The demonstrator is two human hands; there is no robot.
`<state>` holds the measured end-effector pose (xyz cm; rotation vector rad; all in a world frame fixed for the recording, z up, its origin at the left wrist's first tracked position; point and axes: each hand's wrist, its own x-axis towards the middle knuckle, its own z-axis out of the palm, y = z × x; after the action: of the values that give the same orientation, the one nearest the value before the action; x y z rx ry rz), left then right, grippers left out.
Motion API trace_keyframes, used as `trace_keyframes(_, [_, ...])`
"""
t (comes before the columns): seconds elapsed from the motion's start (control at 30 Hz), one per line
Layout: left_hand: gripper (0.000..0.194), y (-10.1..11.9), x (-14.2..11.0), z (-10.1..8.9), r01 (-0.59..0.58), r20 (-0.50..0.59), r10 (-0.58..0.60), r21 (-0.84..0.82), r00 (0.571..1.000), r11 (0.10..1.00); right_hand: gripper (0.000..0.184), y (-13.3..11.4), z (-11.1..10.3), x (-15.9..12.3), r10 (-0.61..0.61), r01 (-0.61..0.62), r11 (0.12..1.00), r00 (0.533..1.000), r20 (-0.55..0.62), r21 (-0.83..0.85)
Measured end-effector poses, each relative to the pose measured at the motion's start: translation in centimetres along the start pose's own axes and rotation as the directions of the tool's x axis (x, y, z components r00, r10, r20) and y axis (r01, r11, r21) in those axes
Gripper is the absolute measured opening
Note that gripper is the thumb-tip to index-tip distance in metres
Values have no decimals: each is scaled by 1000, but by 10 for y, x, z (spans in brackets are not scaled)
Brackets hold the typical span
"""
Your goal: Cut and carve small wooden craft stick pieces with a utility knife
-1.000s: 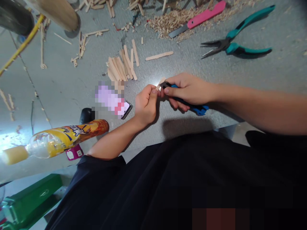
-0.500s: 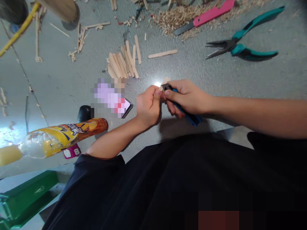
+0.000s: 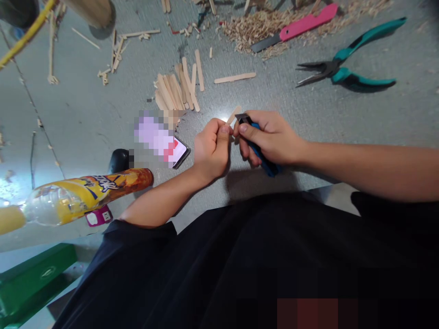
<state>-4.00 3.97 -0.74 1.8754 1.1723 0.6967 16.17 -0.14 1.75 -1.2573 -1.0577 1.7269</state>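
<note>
A: Where's the slim, pale wooden stick (image 3: 234,114)?
B: Over the grey table (image 3: 281,98), its near end pinched in the left hand (image 3: 213,145), fingers closed.
A: And the right hand (image 3: 270,135)?
B: Fingers curled round a blue-and-black cutter (image 3: 259,154), its blade (image 3: 239,117) just right of the stick; I can't tell if they touch.
A: The stick's direction?
B: Long axis slanting, free tip far and right.
A: Handling?
B: Light, stiff, hardly slippery, I'd judge, but thin enough to snap; pinch it near one end.
</note>
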Motion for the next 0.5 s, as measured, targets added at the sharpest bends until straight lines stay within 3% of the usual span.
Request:
trace_keyframes(0.3, [66,0,2,1,21,-15,-20,40,1000,999,36,-4,-6,-1,-31,30,999,993,-112,-14])
trace_keyframes(0.5, [66,-10,2,7,5,-73,-10,-66,997,998,43,-4,-7,-4,-17,18,1000,999,-28,25])
